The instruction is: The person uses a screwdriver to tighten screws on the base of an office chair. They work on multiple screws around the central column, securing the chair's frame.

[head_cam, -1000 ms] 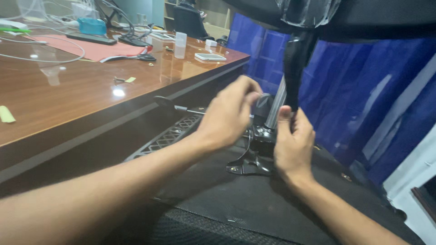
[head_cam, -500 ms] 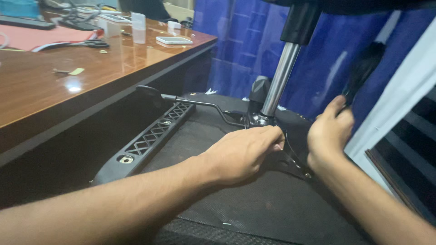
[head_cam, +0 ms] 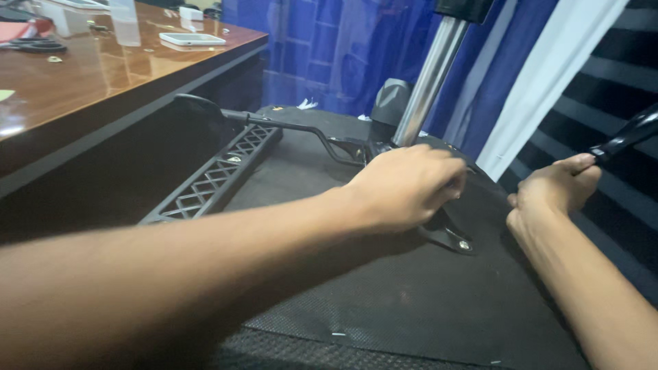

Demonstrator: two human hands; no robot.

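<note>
Under left hand (head_cam: 408, 185), chair mechanism (head_cam: 449, 236) mostly hidden, right hand (head_cam: 555, 188) fingers unclear

Upturned black chair seat (head_cam: 384, 308), chrome gas cylinder (head_cam: 426, 85) rising from mechanism

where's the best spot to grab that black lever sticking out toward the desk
Probably by the flat, widened paddle at the free end of the black lever, coming from above so the fingers wrap over it. The rod behind it is thin and bent, and its inner end runs in beside the chrome column, close by the left hand.
</note>
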